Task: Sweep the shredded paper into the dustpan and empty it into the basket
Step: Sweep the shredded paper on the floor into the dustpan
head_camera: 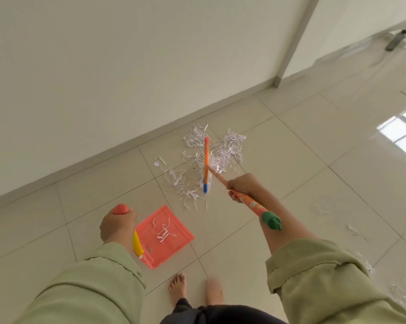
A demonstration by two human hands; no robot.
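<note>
A pile of white shredded paper (223, 150) lies on the tiled floor near the wall. My right hand (242, 187) grips the orange handle of a broom (206, 164), whose orange and blue head stands in the pile. My left hand (117, 224) grips the top of the dustpan's long handle. The red dustpan (174, 244) rests on the floor below the pile, with a few paper strips (163, 232) in it. No basket is in view.
A white wall (103, 78) runs along the far side, with a grey post at the corner. More loose strips (360, 258) lie on the floor at the right. My bare feet (177, 286) stand just behind the dustpan.
</note>
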